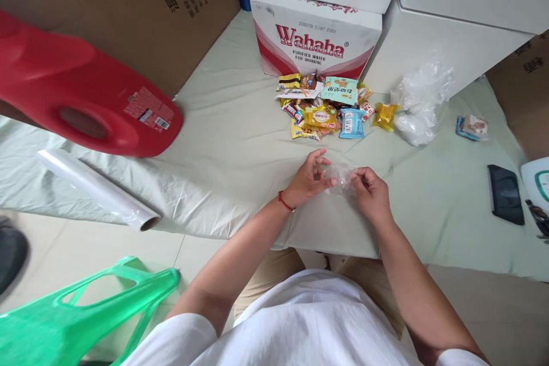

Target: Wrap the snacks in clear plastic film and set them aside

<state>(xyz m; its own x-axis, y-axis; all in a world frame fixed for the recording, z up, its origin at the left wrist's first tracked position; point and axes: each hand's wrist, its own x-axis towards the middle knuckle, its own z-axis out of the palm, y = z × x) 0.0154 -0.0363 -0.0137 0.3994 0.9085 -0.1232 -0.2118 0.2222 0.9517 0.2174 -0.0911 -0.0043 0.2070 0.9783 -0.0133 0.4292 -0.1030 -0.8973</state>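
Note:
A small clear plastic bag (341, 176) is between my two hands, just above the cloth-covered table. My right hand (372, 191) is closed, pinching the bag's right side between thumb and fingers. My left hand (307, 178), with a red bracelet (285, 201) at the wrist, is at the bag's left side; its thumb and fingers are spread apart, the thumb touching the plastic. Beyond both hands lies a pile of wrapped snacks (319, 117), including a blue packet (352, 123) and a mint-green packet (339, 90). One yellow-wrapped snack (385, 116) sits apart on the right.
Behind the snacks stands a Wahaha carton (315, 40). Crumpled clear bags (418, 108), a small packet (473, 127) and a black phone (506, 194) lie right. A red jug (98, 97) and plastic roll (98, 190) are left. A green stool (86, 309) stands below.

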